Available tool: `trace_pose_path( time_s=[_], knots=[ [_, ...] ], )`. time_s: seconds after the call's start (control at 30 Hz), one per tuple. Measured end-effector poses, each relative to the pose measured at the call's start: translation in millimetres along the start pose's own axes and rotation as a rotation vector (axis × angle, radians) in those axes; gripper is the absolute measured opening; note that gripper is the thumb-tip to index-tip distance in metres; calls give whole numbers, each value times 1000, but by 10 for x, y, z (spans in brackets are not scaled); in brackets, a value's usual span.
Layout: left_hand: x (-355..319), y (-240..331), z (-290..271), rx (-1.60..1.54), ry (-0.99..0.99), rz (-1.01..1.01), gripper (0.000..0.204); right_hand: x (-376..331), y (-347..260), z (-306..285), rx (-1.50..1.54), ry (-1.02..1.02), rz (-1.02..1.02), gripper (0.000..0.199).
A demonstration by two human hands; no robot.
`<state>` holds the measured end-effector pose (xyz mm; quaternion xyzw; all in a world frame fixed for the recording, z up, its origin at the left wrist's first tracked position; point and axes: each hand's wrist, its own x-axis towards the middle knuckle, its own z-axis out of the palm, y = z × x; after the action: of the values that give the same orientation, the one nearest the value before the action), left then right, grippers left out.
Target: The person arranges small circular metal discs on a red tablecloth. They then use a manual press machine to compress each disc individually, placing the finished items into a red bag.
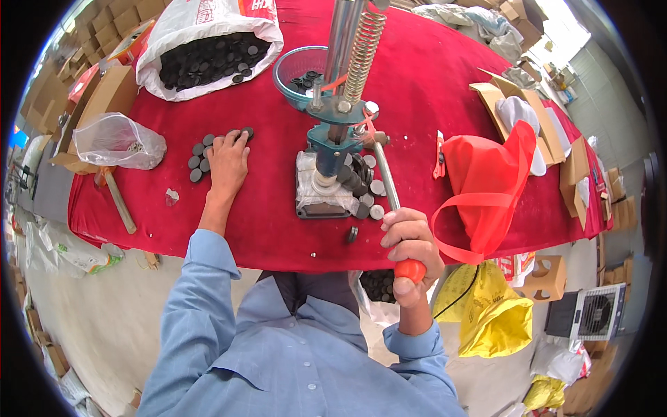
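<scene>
My left hand (228, 167) reaches over a small cluster of black round discs (196, 162) on the red cloth. Its fingers are slightly bent and apart, and the fingertips touch a black disc (248, 131) at the far end. My right hand (411, 250) is closed round the red knob (410, 270) of a metal lever (389, 177). That lever belongs to a green hand press (332, 149) with a tall spring (365, 59). Black and grey discs (358, 177) are heaped against the right of the press base (323, 208). Two discs (352, 234) stand on edge near the front.
A white sack (149, 73) of black discs and a blue-green basket (278, 76) stand at the back. Left lie a clear plastic bag (104, 142) and a hammer (119, 201). Right are a red cutter (439, 156), a red cloth bag (479, 181) and open cartons (549, 132).
</scene>
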<state>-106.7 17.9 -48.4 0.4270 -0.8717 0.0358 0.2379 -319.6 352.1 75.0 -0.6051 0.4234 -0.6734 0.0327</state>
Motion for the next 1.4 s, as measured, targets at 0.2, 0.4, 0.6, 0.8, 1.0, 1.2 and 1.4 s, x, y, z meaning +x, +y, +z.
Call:
trace_pose_path(
  time_s=[0.2,0.4,0.6,0.8,1.0,1.2,1.4],
  knots=[
    [53,-10,-35,-109,163,84,34,-190,119,101,57,92,-39,41],
    [91,204,-41,-271,154,8,25,-111,83,50,46,59,-38,40],
    [31,463,-99,-439,72,-40,28,490,-60,-56,62,-21,-39,34],
    [-407,1203,-536,-776,-34,-34,55,1155,-226,-89,91,5,244,31],
    [-413,1402,-604,-818,-33,-89,63,1263,-218,-86,47,3,292,37],
    [-404,1540,-401,-833,-3,-8,65,1263,-165,-72,77,-11,270,38],
    [-385,1485,-510,-843,32,-13,43,820,-121,0,144,95,121,30]
  ],
)
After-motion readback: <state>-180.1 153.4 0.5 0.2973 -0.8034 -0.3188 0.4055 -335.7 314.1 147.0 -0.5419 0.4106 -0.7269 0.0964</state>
